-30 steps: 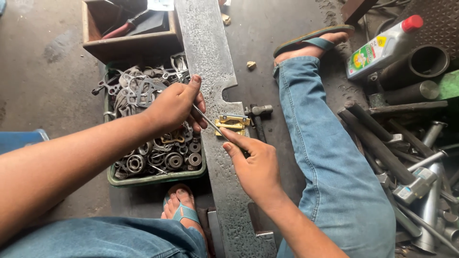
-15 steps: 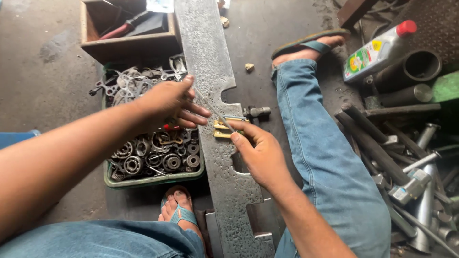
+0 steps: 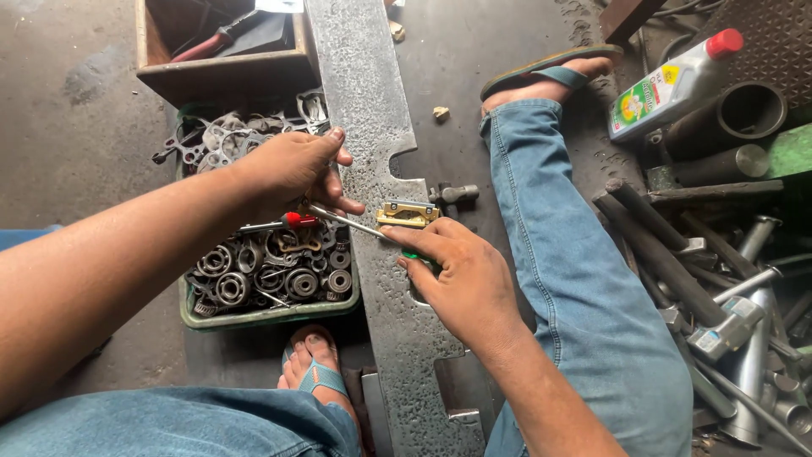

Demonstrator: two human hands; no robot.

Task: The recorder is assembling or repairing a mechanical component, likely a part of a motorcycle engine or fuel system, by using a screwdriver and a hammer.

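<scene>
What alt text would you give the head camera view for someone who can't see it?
Seen from above, a seated person's right hand steadies a small brass part on a long notched steel plate while the left hand holds a thin screwdriver to it. A green tray of bearings and gaskets sits beside the plate.

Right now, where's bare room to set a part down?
Bare floor left of the green tray, and floor between the steel plate and the leg. Crowded: tray full of bearings, pipes piled right, both hands on the brass piece.
</scene>
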